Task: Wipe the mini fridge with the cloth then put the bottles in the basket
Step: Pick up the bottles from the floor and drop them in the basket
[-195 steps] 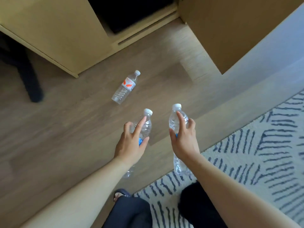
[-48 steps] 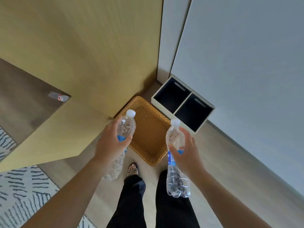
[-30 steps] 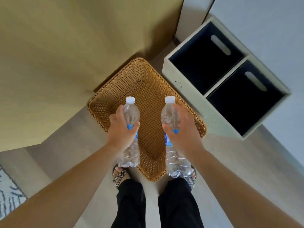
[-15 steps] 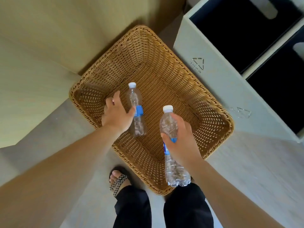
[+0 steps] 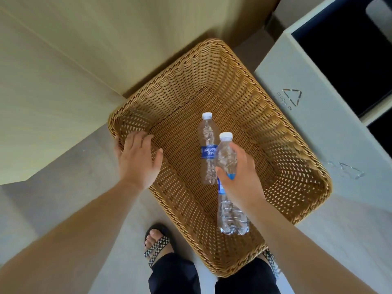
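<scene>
**Head view: one bottle in the basket, one held above it**

The clear plastic water bottle with a blue label (image 5: 207, 149) lies flat on the bottom of the rectangular woven wicker basket (image 5: 286, 145), cap toward 12 o'clock. The left hand (image 5: 137, 160), fingers spread and empty, hovers by the rim at 9 o'clock. The right hand (image 5: 239, 179) is wrapped round a second clear bottle (image 5: 231, 213), probably to lay it alongside. A grey two-compartment bin (image 5: 307, 98) crowds 2 o'clock and a pale wooden panel (image 5: 63, 60) 11 o'clock. A sandalled foot (image 5: 157, 245) stands at 6.
</scene>
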Demonstrator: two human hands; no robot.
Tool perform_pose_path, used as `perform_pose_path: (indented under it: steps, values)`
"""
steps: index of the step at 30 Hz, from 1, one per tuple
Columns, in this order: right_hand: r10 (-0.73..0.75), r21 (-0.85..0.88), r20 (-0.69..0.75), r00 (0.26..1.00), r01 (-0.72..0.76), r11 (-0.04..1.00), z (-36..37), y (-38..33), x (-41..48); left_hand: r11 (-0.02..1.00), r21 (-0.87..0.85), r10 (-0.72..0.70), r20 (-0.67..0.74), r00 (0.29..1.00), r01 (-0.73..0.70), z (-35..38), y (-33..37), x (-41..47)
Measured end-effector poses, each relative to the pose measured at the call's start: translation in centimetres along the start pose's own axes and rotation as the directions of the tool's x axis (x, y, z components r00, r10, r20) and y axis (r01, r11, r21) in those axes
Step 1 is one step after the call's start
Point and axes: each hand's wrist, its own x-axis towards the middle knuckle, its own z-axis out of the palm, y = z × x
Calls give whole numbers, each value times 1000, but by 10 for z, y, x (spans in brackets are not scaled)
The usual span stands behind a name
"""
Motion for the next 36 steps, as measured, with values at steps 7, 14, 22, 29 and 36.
perform_pose_path:
  steps: [7,14,22,29,36]
  values:
    - [-65,-28,-26,998,64,998,29,-15,22,995,-89,25,-118,993,-36,4,-6,-2]
    - [-107,-65,-29,994,105,992,23,-58,54,998,-54,16,2,1000,-16,-4,-5,-4]
    - [-98,-213,42,994,105,972,-41,-86,-19,984,-171,54,76,996,-41,-96,18,-35]
    - [-141,-354,79,987,160,921,-142,-164,-118,961,-15,276,138,951,-276,-238,43,-65]
    - [-170,-382,7,986,159,910,-236,-252,-218,936,19,348,122,929,-353,-399,49,-121]
